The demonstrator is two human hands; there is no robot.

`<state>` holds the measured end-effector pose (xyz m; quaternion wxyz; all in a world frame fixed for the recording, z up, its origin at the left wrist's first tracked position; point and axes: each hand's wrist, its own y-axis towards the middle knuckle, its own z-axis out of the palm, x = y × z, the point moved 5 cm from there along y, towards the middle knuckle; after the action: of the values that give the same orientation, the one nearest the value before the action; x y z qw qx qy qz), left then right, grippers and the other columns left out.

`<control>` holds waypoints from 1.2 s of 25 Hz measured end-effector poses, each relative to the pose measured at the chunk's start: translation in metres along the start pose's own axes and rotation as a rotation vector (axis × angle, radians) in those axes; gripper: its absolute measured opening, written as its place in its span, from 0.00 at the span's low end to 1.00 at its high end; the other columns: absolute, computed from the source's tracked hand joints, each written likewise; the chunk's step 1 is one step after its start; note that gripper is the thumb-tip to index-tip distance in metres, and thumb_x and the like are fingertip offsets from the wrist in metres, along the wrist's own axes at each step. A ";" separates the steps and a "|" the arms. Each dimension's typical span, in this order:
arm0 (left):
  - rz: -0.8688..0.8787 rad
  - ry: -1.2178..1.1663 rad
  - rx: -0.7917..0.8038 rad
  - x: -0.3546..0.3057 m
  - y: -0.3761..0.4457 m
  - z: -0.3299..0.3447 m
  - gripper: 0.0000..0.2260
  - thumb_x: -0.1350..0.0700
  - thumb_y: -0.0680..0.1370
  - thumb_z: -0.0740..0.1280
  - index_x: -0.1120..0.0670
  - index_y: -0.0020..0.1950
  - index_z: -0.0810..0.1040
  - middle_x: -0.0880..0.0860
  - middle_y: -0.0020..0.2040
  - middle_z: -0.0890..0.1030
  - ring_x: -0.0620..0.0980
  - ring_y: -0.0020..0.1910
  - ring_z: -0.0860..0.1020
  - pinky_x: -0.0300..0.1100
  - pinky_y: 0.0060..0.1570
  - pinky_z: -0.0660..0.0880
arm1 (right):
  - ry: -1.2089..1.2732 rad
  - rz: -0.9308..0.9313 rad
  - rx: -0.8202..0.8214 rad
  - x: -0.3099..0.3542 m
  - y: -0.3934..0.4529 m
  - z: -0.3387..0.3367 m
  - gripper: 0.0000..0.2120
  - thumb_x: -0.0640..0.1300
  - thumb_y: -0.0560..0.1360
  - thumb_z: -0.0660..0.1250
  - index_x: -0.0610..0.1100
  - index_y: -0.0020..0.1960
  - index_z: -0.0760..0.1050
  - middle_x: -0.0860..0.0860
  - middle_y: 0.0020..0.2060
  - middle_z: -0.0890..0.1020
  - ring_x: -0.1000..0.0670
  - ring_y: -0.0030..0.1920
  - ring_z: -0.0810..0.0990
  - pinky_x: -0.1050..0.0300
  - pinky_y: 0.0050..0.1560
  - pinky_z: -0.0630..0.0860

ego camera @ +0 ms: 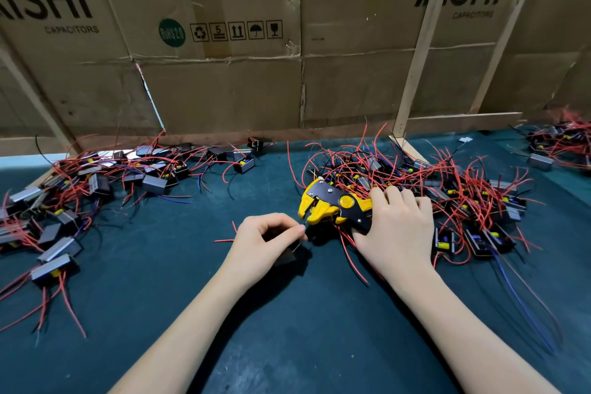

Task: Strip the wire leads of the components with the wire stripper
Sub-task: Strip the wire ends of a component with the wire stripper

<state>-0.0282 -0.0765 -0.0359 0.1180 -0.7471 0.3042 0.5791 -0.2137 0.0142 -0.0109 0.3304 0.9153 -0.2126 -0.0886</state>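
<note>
Black component sits half hidden under left hand.

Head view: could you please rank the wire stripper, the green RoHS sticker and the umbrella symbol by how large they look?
1. wire stripper, though nearness to the camera inflates it.
2. green RoHS sticker.
3. umbrella symbol.

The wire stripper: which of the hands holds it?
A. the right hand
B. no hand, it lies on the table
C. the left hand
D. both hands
A: the right hand grips the handles of the yellow and black wire stripper; the left hand pinches a lead.
</note>
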 end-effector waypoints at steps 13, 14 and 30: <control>-0.021 0.075 -0.126 0.000 0.000 -0.003 0.11 0.57 0.77 0.70 0.52 0.34 0.83 0.48 0.31 0.81 0.41 0.31 0.76 0.32 0.36 0.71 | -0.002 -0.026 -0.024 0.001 0.001 -0.004 0.23 0.59 0.62 0.75 0.41 0.42 0.75 0.44 0.37 0.78 0.41 0.40 0.76 0.48 0.44 0.67; -0.022 0.088 -0.115 -0.001 0.000 -0.003 0.11 0.56 0.77 0.70 0.52 0.34 0.83 0.48 0.30 0.81 0.42 0.31 0.76 0.32 0.35 0.71 | 0.002 -0.027 -0.021 0.001 0.001 -0.003 0.23 0.59 0.62 0.75 0.41 0.42 0.74 0.44 0.37 0.78 0.40 0.40 0.76 0.48 0.44 0.67; 0.014 0.031 -0.070 0.001 0.002 -0.002 0.08 0.56 0.77 0.71 0.51 0.38 0.85 0.46 0.30 0.80 0.39 0.29 0.75 0.30 0.33 0.68 | 0.041 -0.039 -0.005 0.004 -0.001 -0.002 0.23 0.59 0.62 0.76 0.41 0.44 0.76 0.45 0.37 0.79 0.40 0.41 0.78 0.47 0.46 0.70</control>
<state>-0.0274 -0.0791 -0.0362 0.0830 -0.7577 0.2908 0.5783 -0.2096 0.0140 -0.0103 0.3353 0.9201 -0.1875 -0.0766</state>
